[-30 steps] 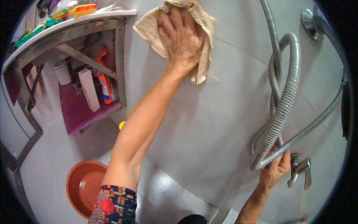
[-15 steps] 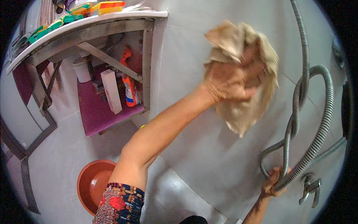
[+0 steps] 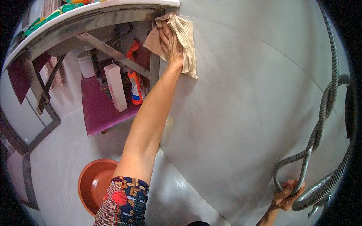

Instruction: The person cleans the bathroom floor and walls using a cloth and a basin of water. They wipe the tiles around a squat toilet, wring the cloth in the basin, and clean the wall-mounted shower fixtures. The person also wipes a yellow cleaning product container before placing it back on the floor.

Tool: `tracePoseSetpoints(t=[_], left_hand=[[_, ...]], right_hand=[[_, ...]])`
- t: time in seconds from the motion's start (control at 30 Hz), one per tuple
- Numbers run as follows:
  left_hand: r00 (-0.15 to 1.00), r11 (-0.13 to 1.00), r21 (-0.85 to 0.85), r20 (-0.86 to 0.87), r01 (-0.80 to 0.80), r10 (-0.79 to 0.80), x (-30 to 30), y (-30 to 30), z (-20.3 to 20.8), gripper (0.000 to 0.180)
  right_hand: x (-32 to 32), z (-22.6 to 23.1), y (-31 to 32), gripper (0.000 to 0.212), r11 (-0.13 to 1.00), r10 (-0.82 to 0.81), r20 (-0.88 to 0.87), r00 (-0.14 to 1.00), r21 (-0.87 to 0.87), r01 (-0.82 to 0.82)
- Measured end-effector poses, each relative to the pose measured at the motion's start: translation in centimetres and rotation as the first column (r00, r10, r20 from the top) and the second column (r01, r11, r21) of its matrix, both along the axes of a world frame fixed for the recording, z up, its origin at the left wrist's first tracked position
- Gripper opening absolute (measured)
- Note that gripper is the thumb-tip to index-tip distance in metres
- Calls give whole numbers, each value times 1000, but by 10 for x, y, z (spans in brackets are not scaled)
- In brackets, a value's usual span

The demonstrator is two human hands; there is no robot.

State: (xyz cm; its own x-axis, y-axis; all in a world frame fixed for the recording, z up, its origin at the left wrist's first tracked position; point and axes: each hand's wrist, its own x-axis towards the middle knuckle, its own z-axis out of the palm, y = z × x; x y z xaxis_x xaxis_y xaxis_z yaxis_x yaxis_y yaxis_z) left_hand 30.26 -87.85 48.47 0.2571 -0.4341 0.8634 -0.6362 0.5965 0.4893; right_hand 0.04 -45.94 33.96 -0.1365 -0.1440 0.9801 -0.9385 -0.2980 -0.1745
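Note:
My left hand (image 3: 171, 47) presses a beige ribbed cloth (image 3: 184, 34) to the grey tiled wall (image 3: 233, 86), right by the edge of the counter's frame. The cloth is bunched around the fingers and one end drapes down past the wrist. Low on the right, my right hand (image 3: 287, 196) is closed around a loop of grey flexible shower hose (image 3: 316, 132). The hose hangs twisted along the wall, and part of it lies beyond the dark rim of the picture.
A white counter (image 3: 113, 6) on a metal frame juts out at upper left. Under it, a purple shelf (image 3: 96, 116) carries a tall pale box (image 3: 116, 88), an orange bottle (image 3: 135, 88) and a white container (image 3: 86, 64). A brown basin (image 3: 88, 188) sits on the floor; a metal tap (image 3: 319, 206) is behind the hose.
My left hand has swept the cloth left and up across the wall to the counter's edge. My right hand, still on the hose, appears slightly lower and further right.

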Motion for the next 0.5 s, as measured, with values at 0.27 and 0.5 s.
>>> tracePoseSetpoints(t=[0.27,0.5], left_hand=[[987,949,271,19,-158,159,-21,-17,-156,80],[885,572,778,-429,260,182,-73,34,-308,59]], right_hand=[[-7,2,-18,19,935,335,29,942,109,-336],[-14,1,-47,14,986,166,-49,985,9,-166]])
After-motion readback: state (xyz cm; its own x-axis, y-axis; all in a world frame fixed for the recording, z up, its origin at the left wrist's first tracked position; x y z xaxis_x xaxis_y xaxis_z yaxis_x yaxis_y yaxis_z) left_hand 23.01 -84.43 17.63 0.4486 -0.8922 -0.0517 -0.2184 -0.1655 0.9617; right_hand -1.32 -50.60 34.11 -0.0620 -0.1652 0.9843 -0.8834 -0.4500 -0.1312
